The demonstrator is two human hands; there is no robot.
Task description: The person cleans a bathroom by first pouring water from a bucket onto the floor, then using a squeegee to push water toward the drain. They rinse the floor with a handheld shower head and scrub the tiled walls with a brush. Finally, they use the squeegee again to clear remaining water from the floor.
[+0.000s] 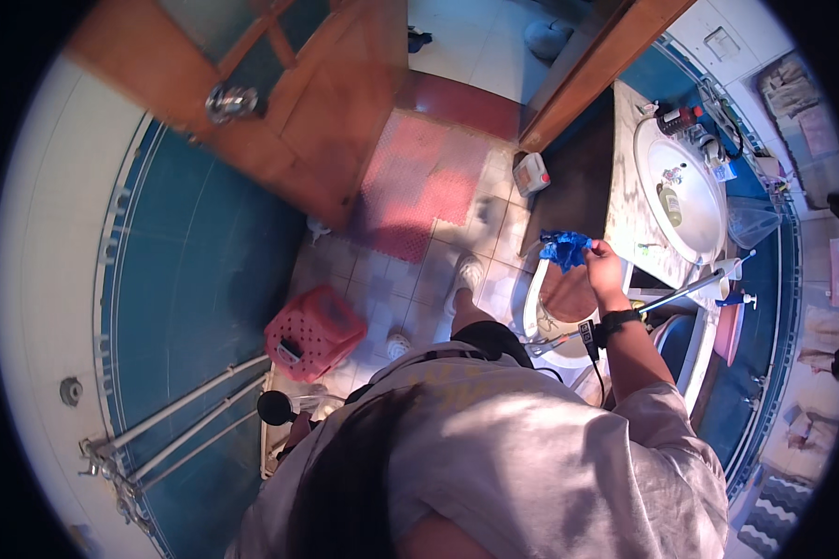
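My right hand [602, 266] pinches a crumpled blue cloth or plastic piece [566, 249] at its edge. It hangs over the far end of a white basin [533, 297], whose inside holds a reddish-brown area. Low at the left, my left hand [299, 425] is partly hidden by my shirt. Beside its fingers is a round black object [275, 408] that seems to be held, perhaps by a handle; its kind is unclear. A metal pole [692, 288] slants behind my right wrist.
A marble-look counter [624, 202] carries a white sink [647, 164] with a bottle [670, 205] in it. A white jug [531, 175] with a red cap stands on the tiled floor. An upturned red plastic stool or basket [314, 333] is at the left. A wooden door [321, 133] stands open by a red mat [419, 182].
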